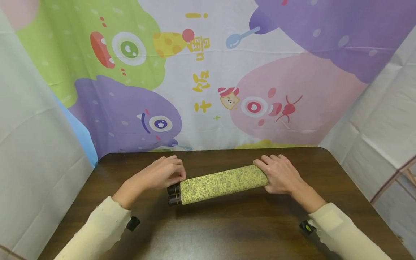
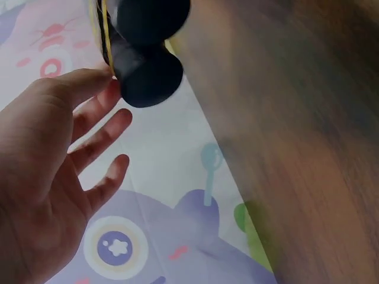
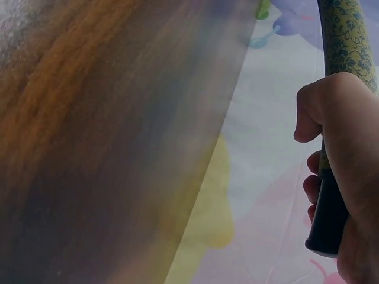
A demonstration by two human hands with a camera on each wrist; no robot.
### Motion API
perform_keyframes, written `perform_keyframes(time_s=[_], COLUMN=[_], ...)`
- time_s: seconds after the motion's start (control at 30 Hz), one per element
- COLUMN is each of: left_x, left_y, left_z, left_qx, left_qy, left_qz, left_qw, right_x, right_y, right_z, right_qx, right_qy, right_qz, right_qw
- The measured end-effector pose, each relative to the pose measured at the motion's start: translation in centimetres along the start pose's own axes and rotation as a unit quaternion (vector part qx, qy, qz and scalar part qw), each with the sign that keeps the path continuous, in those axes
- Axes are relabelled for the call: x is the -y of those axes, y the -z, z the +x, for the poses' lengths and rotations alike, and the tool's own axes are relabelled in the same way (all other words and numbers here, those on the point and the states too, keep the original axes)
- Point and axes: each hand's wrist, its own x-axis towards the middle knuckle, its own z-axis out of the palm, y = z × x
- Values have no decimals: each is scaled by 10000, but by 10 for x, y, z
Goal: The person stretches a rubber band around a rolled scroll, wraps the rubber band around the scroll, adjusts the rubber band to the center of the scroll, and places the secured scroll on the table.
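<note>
Right fingers (image 1: 266,159) grip one patterned yellow scroll (image 1: 224,183), left fingers (image 2: 95,111) pinch the thin band (image 2: 107,35) around its black knobs (image 2: 151,77)

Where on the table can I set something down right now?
The widest bare patch is the nearest stretch of table, between left sleeve and right sleeve. A narrower strip lies between the scroll and printed cloth. The middle is crowded: the scroll spans it, left hand and right hand at its ends.

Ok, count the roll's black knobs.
3 visible: upper knob and lower knob at the roll's left end, third knob at its right; another may be hidden there.
</note>
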Motion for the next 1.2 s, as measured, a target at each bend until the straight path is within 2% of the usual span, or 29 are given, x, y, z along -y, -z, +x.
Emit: perform_keyframes(time_s=[0.2, 0.3, 0.37, 0.47, 0.53, 0.73, 0.9, 1.03, 1.2], left_x=[4, 6, 9, 14, 18, 26, 25, 26, 25], left_y=[-1, -2, -3, -3, -3, -9, -13, -16, -18], left_z=[-3, -4, -7, -12, -15, -19, -19, -21, -23], left_qx=[-142, -147, -192, -390, -593, -1015, -1249, -1328, -1260], left_qy=[-78, 125, 395, 806, 955, 966, 1036, 1232, 1565], left_qz=[-182, -318, -486, -836, -1064, -1537, -1741, -1947, -2298], left_qw=[9997, 9993, 9979, 9925, 9880, 9781, 9713, 9640, 9523], right_x=[1, 1, 1, 0, -1, -4, -4, -4, -6], right_y=[-3, -4, -4, -3, -2, -1, -3, -4, -5], right_z=[0, 0, 0, -1, 0, 1, 1, 0, -1], right_qx=[14, -36, -68, -117, -167, -355, -458, -513, -587], right_qy=[13, -2, -50, -159, -234, -279, -287, -383, -479], right_qz=[18, 58, 113, 243, 322, 406, 429, 507, 571], right_qw=[10000, 10000, 9999, 9995, 9991, 9982, 9976, 9967, 9955])
